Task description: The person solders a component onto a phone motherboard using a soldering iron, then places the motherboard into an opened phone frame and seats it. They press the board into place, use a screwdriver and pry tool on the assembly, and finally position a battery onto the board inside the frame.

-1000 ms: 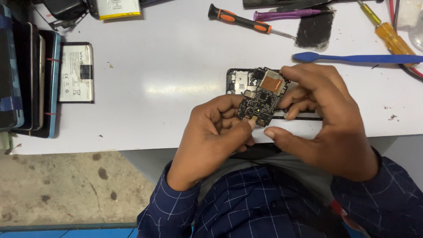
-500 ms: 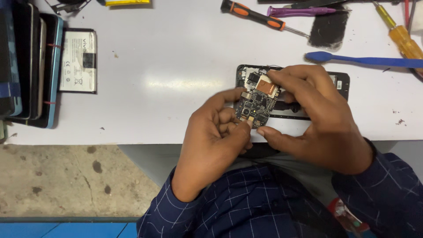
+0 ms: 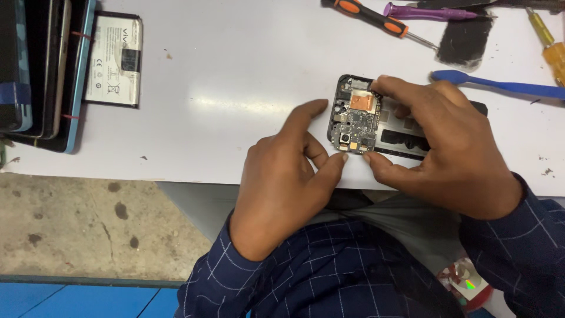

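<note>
Right of centre, near the white table's (image 3: 194, 88) front edge, lies one opened phone frame (image 3: 406, 138), black and flat, with a circuit board (image 3: 356, 121) studded with small parts and a copper square. The right hand (image 3: 453, 153) pinches the frame's end between thumb and fingers. The left hand (image 3: 288, 176) is loosely spread, thumb touching the board's lower corner. Two screwdrivers (image 3: 376, 17), one blue pry tool (image 3: 500, 85) lie upper right; bare tabletop stretches left.

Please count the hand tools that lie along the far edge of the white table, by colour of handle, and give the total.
Orange and black screwdriver: 1
Purple tool: 1
Yellow screwdriver: 1
Blue pry tool: 1
Total: 4
</note>
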